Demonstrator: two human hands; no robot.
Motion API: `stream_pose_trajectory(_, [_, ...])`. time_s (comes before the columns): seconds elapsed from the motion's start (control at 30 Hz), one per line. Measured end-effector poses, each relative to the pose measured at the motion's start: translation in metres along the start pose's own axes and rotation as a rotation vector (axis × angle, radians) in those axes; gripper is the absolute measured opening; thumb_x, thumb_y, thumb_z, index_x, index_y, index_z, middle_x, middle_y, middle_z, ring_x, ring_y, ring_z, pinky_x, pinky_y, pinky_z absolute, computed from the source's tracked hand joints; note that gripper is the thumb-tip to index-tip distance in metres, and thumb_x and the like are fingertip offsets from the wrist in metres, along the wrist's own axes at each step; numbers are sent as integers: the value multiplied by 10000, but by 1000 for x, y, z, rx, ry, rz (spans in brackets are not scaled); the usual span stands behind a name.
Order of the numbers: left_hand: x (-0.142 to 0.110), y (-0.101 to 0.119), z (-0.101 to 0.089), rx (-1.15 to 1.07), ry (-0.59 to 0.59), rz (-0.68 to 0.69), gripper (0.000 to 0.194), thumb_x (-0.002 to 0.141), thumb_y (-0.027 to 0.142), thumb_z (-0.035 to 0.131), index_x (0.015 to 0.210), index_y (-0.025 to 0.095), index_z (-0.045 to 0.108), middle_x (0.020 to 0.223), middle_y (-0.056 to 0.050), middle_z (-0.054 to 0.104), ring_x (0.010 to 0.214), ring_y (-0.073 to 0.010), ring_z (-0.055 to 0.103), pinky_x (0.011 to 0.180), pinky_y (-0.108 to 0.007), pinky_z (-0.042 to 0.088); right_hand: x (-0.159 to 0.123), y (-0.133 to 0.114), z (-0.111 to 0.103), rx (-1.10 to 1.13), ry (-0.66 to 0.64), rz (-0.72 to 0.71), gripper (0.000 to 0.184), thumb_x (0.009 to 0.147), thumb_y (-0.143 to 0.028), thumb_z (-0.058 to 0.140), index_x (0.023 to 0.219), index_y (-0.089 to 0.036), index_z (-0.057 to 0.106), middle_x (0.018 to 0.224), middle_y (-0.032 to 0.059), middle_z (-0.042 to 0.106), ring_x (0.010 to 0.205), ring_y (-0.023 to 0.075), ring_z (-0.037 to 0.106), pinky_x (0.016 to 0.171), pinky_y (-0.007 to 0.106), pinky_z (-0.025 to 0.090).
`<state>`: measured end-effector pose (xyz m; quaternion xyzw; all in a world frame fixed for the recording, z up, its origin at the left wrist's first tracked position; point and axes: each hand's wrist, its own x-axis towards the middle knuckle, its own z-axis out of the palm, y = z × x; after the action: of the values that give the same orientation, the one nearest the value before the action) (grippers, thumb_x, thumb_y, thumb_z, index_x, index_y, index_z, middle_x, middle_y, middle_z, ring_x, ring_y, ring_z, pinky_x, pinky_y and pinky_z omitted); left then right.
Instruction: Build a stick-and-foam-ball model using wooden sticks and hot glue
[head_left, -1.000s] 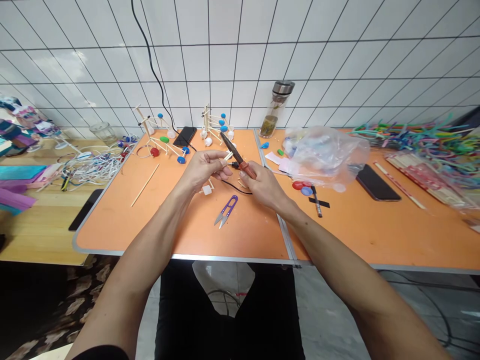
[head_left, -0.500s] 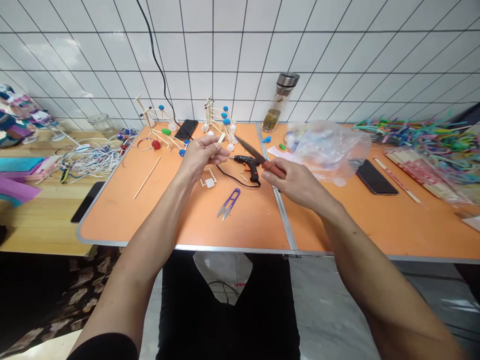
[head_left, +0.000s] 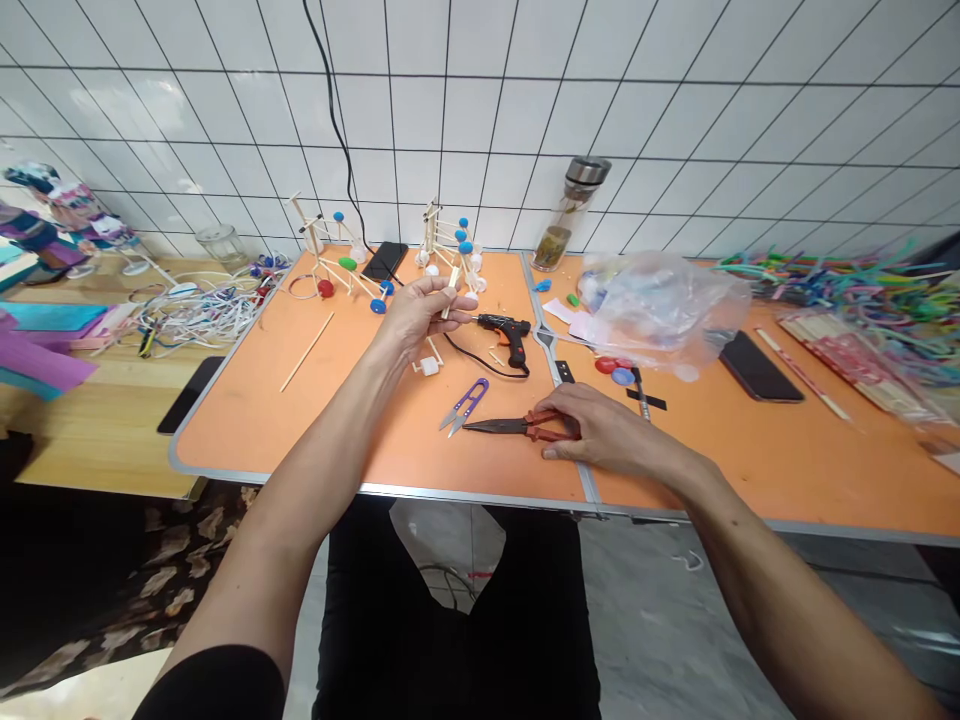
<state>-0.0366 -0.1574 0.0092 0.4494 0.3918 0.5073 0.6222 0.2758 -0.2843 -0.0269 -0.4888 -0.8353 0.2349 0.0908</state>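
My left hand (head_left: 420, 312) is raised above the orange table and pinches a short pale wooden stick (head_left: 451, 299) between thumb and fingers. A black hot glue gun (head_left: 506, 333) with a red trigger lies just right of that hand, its black cord curving over the tabletop. My right hand (head_left: 604, 435) rests low near the front edge, over the red handles of long-nosed pliers (head_left: 510, 426). The dark jaws point left, towards purple-handled thread snips (head_left: 465, 406).
Wooden stick models with blue and red caps (head_left: 337, 272) stand at the back, beside a black phone (head_left: 384, 261). To the right are a clear plastic bag (head_left: 664, 305), a glass bottle (head_left: 570, 215) and another phone (head_left: 757, 366). Coloured strips (head_left: 832, 290) lie far right.
My right hand has come down and forward, bringing the pliers from mid-air onto the table near the front edge. The glue gun lies on the table, and my left hand stays raised.
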Motion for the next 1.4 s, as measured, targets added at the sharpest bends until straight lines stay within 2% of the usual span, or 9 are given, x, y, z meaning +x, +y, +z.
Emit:
stream_pose_trajectory(0.13, [-1,-4,3,-21,-8,-6,259,901,292,866,998,194,647,931,-83,870,759,-170,831,685,-232,605,21,-19,-9,105,205,46,330,929,-463,796,1189,-260,806,1320,126,791,1212,350,727,1040,518,571])
stream_pose_trajectory(0.27, [-1,-12,10,-51,-27,45,404,823,383,939,959,215,598,925,-68,865,916,-200,855,813,-257,627,73,-53,-14,441,443,87,302,957,-469,756,1127,-222,798,1130,100,835,998,276,778,904,435,609])
stream_pose_trajectory(0.4, [-1,-24,19,-115,-12,130,454,772,392,958,960,225,580,934,-62,864,893,-188,833,814,-261,611,128,-71,-6,732,434,40,246,931,-429,790,1025,-204,763,943,68,814,836,208,751,789,360,620])
stream_pose_trajectory(0.53, [-3,-39,28,-89,23,181,378,815,382,907,933,220,587,1056,-78,871,839,-154,786,753,-250,576,148,-67,10,1004,480,22,366,839,-542,884,914,-229,712,849,36,764,794,185,726,781,341,639])
stream_pose_trajectory(0.7, [-10,-48,37,-25,32,218,358,825,425,919,934,204,659,1201,-103,861,883,-172,785,801,-297,602,138,-58,14,924,469,-45,477,838,-692,846,848,-241,689,780,3,669,696,155,608,692,322,573])
stream_pose_trajectory(0.87, [-13,-40,36,67,98,288,301,860,431,929,983,206,772,1060,-80,870,1001,-207,817,909,-327,624,132,-51,10,747,478,-19,334,945,-542,724,820,-239,659,713,-15,616,652,154,556,643,317,471])
stream_pose_trajectory(1.07, [-12,-35,30,134,126,321,264,869,403,932,998,200,822,996,-70,883,899,-183,822,839,-283,629,130,-46,11,629,486,-23,231,997,-440,654,929,-233,733,827,8,761,732,192,724,741,335,540])
stream_pose_trajectory(1.23, [-13,-36,31,164,164,322,245,877,374,922,1026,195,845,1004,-72,884,861,-173,813,820,-277,632,127,-48,9,535,519,-40,251,1034,-401,604,905,-240,747,736,-5,725,694,200,719,739,339,527])
stream_pose_trajectory(1.4, [-12,-36,32,134,166,332,280,825,388,967,966,186,834,917,-58,865,831,-176,812,807,-285,631,127,-47,9,506,533,-51,237,1053,-376,600,958,-235,765,845,16,800,777,215,771,783,336,534])
